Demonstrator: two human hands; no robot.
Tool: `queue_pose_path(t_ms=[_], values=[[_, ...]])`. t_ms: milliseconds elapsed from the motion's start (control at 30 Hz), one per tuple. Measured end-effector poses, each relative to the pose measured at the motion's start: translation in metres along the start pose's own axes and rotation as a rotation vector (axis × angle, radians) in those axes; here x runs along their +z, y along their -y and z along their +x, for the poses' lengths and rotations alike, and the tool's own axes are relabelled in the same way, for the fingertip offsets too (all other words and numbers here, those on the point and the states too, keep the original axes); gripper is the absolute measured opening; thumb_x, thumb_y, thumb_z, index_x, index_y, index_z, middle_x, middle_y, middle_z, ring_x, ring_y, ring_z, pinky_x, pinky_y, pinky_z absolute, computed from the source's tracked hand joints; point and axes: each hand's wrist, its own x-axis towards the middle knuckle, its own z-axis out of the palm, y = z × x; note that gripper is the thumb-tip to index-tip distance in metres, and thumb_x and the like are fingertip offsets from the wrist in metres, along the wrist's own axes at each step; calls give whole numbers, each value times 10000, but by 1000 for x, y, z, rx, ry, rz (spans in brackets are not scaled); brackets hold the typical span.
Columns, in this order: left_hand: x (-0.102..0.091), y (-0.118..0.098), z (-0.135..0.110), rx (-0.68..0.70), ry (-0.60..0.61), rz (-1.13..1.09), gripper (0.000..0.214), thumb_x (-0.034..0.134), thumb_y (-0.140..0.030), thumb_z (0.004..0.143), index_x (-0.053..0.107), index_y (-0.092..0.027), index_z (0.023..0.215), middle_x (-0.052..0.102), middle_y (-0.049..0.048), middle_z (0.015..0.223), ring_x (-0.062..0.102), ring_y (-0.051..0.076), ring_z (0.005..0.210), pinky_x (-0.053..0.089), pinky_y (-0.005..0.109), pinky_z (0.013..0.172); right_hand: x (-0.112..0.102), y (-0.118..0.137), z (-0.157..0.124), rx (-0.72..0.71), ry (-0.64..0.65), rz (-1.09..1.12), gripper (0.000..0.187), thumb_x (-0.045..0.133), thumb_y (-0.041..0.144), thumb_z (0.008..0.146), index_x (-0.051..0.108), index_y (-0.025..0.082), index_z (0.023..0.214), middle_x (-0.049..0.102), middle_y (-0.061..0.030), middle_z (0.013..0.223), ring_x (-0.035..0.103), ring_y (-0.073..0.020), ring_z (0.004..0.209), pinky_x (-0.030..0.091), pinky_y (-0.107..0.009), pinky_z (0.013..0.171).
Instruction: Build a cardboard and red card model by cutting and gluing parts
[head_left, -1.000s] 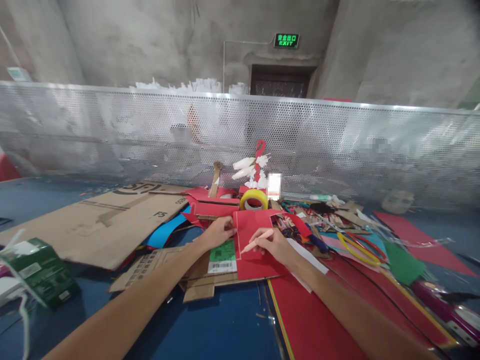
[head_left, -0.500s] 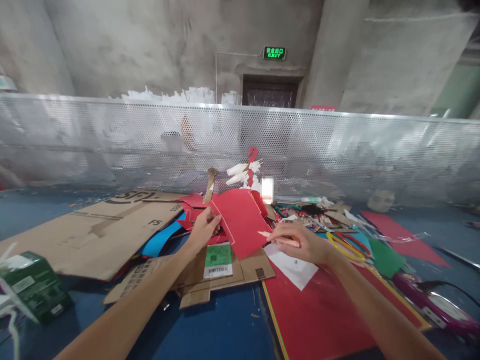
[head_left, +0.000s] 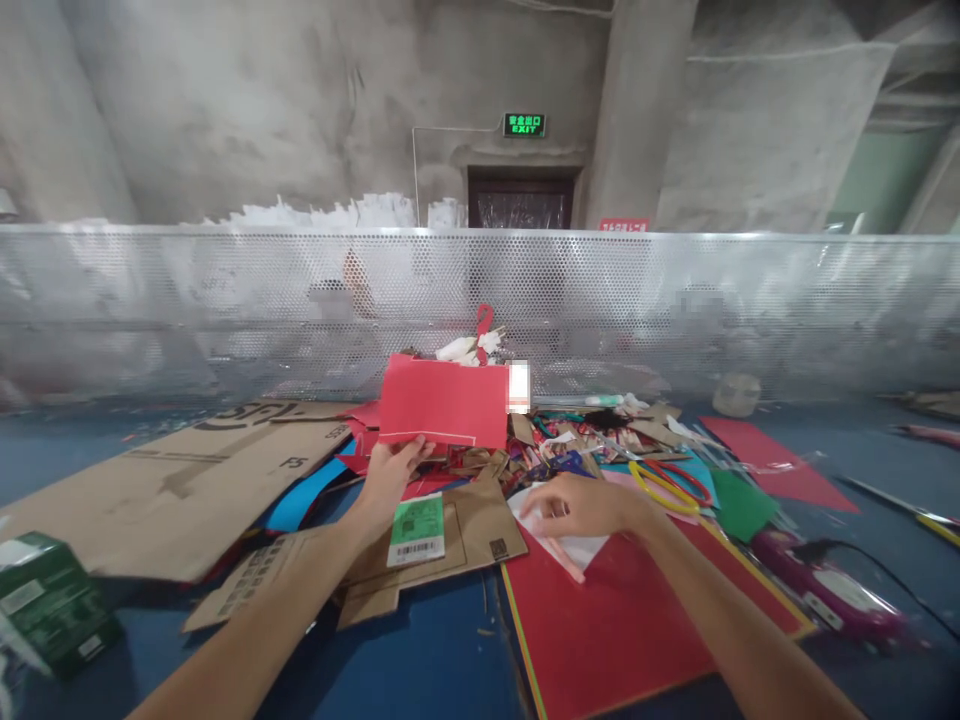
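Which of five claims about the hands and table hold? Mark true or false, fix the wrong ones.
1. The left hand has a red sheet in its grip. True.
2. The pink pen-like stick is next to the left hand. False: it is by the right hand; whether it is gripped is unclear.
3. A green-and-white label is on brown cardboard. True.
4. The green box is at the picture's right edge. False: left edge.
5. The exit sign glows red. False: green.
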Motion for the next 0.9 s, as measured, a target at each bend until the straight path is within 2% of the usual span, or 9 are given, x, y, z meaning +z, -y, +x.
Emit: queue_pose_path(t_ms=[67,200,267,333,433,567,633,733,900], values=[[6,3,-5,-47,53,10,399,905,-286,585,695,-146,894,752,29,859,714,153,755,594,294,832,4,-1,7,20,-180,177,421,593,447,902,644,181,1224,720,-61,890,636,-163,732,456,-234,611],[16,7,-18,-124,179,117,425,896,-332,613,714,-132,941,771,63,887,729,196,780,585,357,874,15,-5,25,37,-512,592,428,555,505,910,574,191,1200,701,-87,1009,675,-201,836,524,-259,600],[17,6,-24,-168,234,209,438,882,-364,638,715,-134,971,776,86,913,736,232,829,580,390,879,19,-10,33,66,-645,641,371,589,453,885,588,188,1144,703,-69,946,668,-191,768,524,-262,577],[17,1,-28,-197,282,259,475,859,-393,672,706,-153,1053,768,111,1034,727,270,943,567,422,907,20,-17,37,71,-722,582,287,578,392,880,614,171,1061,685,-44,824,616,-159,633,486,-249,525],[11,-12,-27,-218,366,211,534,789,-443,756,654,-202,1213,696,121,1252,663,305,1135,530,461,974,17,-27,36,22,-740,440,232,528,330,895,635,156,1004,653,-24,745,537,-128,540,423,-232,488],[-3,-22,-20,-296,528,120,583,725,-538,788,648,-174,1237,671,142,1293,595,349,1237,447,508,1073,8,-30,30,-27,-712,383,272,489,311,916,629,172,1103,634,-7,730,510,-118,505,412,-227,481],[-11,-20,-18,-323,531,127,551,743,-516,779,660,-177,1205,690,140,1260,591,356,1240,426,515,1091,4,-29,27,-35,-697,369,286,486,320,926,621,176,1133,614,-1,709,504,-117,488,409,-226,469],[-19,-12,-17,-370,462,155,531,774,-448,772,632,-199,1218,702,133,1238,610,346,1220,435,516,1081,-1,-26,24,-65,-704,363,262,486,325,931,628,172,1088,567,10,663,486,-113,480,402,-225,468],[-17,-8,-19,-316,550,51,608,744,-468,795,564,-217,1319,680,135,1277,598,360,1230,467,512,1047,-9,-23,19,-107,-712,472,272,493,331,919,605,176,1111,540,24,714,417,-84,458,378,-222,450]])
